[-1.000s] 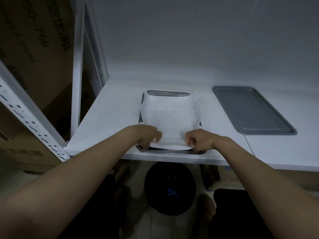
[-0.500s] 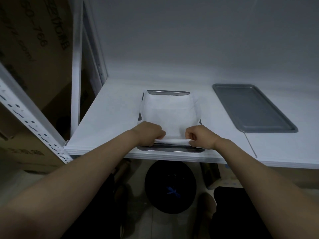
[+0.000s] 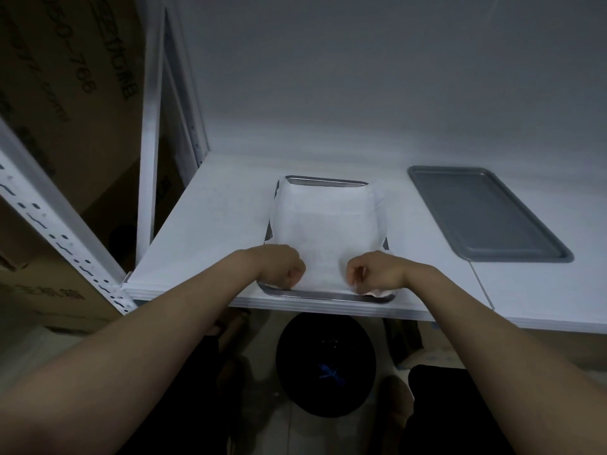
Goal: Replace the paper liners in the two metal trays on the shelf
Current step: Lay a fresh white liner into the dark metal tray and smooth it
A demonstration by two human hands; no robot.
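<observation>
A shiny metal tray (image 3: 325, 296) sits at the front edge of the white shelf (image 3: 210, 231), covered by a white paper liner (image 3: 325, 224) whose sides curl up over the rim. My left hand (image 3: 282, 266) pinches the liner's near left edge. At the near right edge my right hand (image 3: 372, 270) pinches the same sheet. A second, darker grey tray (image 3: 486, 211) lies bare on the shelf to the right.
A white perforated shelf post (image 3: 65, 238) slants across the left, with cardboard boxes (image 3: 65, 93) behind it. Below the shelf edge stands a round black bin (image 3: 325, 366) on the floor. The shelf's back wall is plain white.
Both hands have lifted the liner's near edge slightly and shifted it back, exposing more of the tray's front rim. The hands have moved a little farther apart.
</observation>
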